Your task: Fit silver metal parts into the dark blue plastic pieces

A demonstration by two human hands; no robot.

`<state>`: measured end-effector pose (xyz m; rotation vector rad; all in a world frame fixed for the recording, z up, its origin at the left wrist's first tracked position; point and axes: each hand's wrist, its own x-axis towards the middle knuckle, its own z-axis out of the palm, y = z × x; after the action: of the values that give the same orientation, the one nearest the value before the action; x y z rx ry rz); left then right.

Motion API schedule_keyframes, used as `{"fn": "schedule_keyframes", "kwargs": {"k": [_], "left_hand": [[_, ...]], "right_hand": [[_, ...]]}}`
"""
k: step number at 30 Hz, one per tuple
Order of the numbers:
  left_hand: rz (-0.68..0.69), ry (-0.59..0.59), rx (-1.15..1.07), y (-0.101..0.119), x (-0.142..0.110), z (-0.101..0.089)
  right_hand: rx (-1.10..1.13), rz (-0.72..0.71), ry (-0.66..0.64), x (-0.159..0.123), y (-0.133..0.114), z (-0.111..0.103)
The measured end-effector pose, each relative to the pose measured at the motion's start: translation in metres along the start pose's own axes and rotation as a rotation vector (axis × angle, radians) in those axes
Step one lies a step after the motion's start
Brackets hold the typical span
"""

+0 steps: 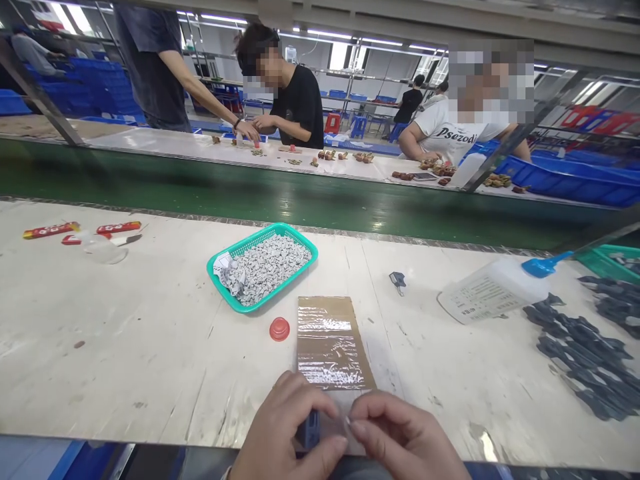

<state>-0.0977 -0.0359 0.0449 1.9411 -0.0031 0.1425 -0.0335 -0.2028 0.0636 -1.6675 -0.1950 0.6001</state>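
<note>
At the table's front edge, my left hand [287,427] curls round a dark blue plastic piece [311,428], mostly hidden by the fingers. Close beside it, my right hand [400,430] pinches a tiny pale piece [349,421] between thumb and forefinger; its kind is too small to make out. Just beyond both hands lies a brown cardboard piece [333,343] covered in shiny clear tape. A small round red cap [279,329] rests to its left. Farther back stands a green basket [243,308] filled with many small grey-white pieces.
A white bottle with a blue nozzle [493,290] lies tilted at right, near a pile of dark blue parts [583,353]. One dark part [398,281] lies apart. Red-yellow packages [53,230] are at far left. Across a green strip [250,197], people work at another table.
</note>
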Motion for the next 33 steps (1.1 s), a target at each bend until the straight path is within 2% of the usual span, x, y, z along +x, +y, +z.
{"fn": "schedule_keyframes", "kwargs": {"k": [3, 5, 7, 9, 12, 16, 18, 21, 25, 29, 33], "left_hand": [[-0.239, -0.060, -0.251, -0.005, -0.005, 0.004], [-0.332, -0.068, -0.379, -0.008, -0.008, 0.006], [-0.391, 0.003, -0.419, -0.009, -0.009, 0.002], [-0.435, 0.144, -0.366, -0.011, -0.009, -0.008], [-0.422, 0.333, -0.214, -0.012, -0.007, -0.030], [-0.303, 0.380, -0.084, -0.013, -0.008, -0.047], [-0.302, 0.363, -0.090, -0.015, -0.009, -0.046], [-0.371, 0.343, -0.167, -0.019, -0.012, -0.040], [-0.388, 0.336, -0.213, -0.019, -0.014, -0.038], [-0.406, 0.352, -0.232, -0.011, -0.017, -0.036], [-0.429, 0.339, -0.274, -0.006, -0.022, -0.022]], "right_hand": [[-0.166, -0.049, 0.081, 0.017, 0.004, -0.011], [-0.274, -0.082, 0.115, 0.025, 0.008, -0.017], [-0.370, -0.121, 0.158, 0.027, 0.011, -0.021], [-0.462, -0.167, 0.198, 0.025, 0.016, -0.024], [-0.567, -0.227, 0.232, 0.021, 0.024, -0.031], [-0.636, -0.215, 0.281, 0.027, 0.033, -0.043], [-0.668, -0.202, 0.319, 0.033, 0.032, -0.049], [-0.749, -0.203, 0.376, 0.039, 0.025, -0.055], [-0.921, -0.215, 0.401, 0.052, 0.016, -0.056], [-1.034, -0.219, 0.370, 0.081, 0.016, -0.054], [-1.164, -0.246, 0.298, 0.102, 0.020, -0.053]]}}
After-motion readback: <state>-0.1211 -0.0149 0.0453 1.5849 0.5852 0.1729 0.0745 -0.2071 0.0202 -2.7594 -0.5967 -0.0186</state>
